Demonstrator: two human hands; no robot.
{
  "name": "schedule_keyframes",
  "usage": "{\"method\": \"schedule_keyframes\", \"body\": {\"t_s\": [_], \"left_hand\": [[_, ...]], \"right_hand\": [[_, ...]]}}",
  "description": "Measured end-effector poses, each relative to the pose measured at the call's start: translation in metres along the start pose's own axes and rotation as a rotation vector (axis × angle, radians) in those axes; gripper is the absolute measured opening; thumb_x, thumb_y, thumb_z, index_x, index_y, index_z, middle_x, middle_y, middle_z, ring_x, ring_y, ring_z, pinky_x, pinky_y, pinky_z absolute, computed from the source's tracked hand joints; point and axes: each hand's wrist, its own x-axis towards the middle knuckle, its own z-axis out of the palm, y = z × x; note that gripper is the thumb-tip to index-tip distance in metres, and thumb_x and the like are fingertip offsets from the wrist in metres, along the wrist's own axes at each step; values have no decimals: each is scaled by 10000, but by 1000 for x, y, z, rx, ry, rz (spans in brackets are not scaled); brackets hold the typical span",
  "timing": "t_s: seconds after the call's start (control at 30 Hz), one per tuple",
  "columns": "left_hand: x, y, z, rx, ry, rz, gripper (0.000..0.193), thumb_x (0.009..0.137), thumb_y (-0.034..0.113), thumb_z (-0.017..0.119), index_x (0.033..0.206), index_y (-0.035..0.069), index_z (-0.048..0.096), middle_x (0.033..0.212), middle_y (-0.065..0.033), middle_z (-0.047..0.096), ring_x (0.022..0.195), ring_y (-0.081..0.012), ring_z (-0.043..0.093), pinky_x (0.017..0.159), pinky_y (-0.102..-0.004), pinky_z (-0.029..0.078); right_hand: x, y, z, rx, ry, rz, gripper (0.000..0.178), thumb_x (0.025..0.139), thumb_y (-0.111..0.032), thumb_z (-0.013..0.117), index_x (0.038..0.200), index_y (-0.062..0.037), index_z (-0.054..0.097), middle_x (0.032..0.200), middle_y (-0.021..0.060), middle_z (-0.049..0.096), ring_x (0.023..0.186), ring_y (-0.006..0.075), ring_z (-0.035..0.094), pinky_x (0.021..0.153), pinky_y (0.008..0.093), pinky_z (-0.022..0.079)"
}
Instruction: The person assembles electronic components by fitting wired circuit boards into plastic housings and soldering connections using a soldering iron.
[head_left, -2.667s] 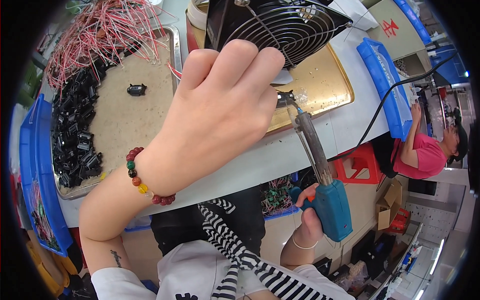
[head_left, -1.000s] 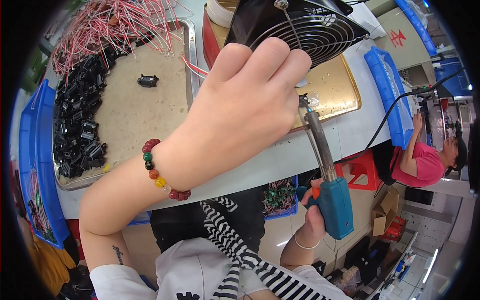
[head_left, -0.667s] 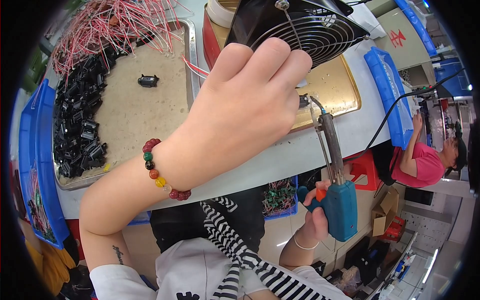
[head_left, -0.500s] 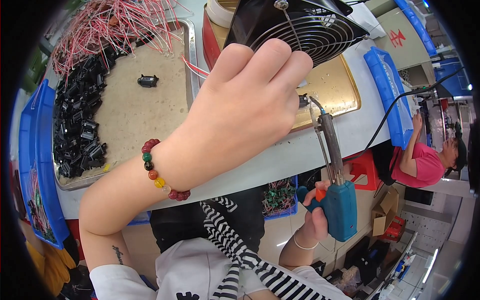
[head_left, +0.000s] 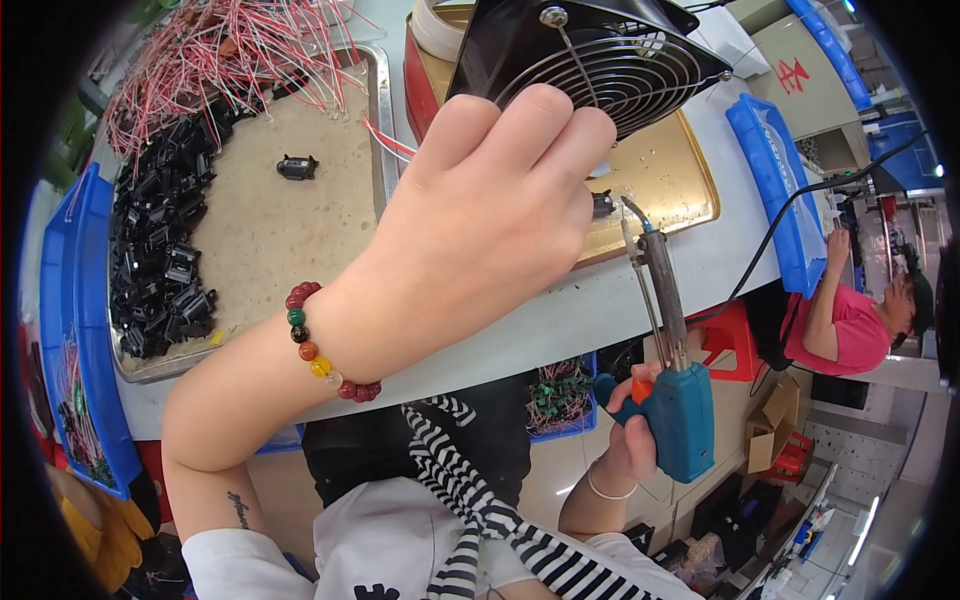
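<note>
My left hand (head_left: 495, 195) is closed above the gold tray (head_left: 690, 170), knuckles up. A small black plastic part (head_left: 602, 204) sticks out past its fingers, which hide most of it. Red and white wires (head_left: 385, 142) come out on the hand's other side. Lower right, my right hand (head_left: 630, 445) grips a teal soldering gun (head_left: 684, 425) with a finger by its orange trigger. The gun points upward, and its bent tip (head_left: 632, 208) sits just right of the black part, with a small gap between them. A thin feed tube runs along the barrel.
A black fan with a wire grille (head_left: 610, 75) stands just beyond my left hand. At left, a metal tray (head_left: 250, 235) holds black parts and a heap of red and white wires (head_left: 220, 60). Blue bins (head_left: 775, 190) flank the table. A black cable (head_left: 775, 225) trails right. Another person (head_left: 850, 325) sits at right.
My left hand has shifted slightly left and down with the black part, and the gap to the soldering tip has widened a little. My right hand has barely moved.
</note>
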Motion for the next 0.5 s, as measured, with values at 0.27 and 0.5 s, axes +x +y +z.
{"method": "schedule_keyframes", "body": {"t_s": [0.27, 0.5], "left_hand": [[3, 3, -18, -31, 30, -2, 144, 609, 141, 628, 732, 99, 567, 965, -4, 544, 935, -193, 492, 747, -323, 355], [4, -4, -35, -12, -230, -164, 210, 666, 163, 736, 756, 72, 569, 797, -48, 552, 738, -242, 520, 683, -342, 400]], "right_hand": [[-2, -1, -3, 7, 6, 9, 528, 697, -240, 764, 1026, 116, 554, 942, 193, 595, 621, 196, 577, 534, 246, 452], [0, 1, -10, 15, 6, -5, 468, 713, -232, 749, 991, 106, 583, 922, 174, 590, 602, 174, 574, 536, 239, 443]]}}
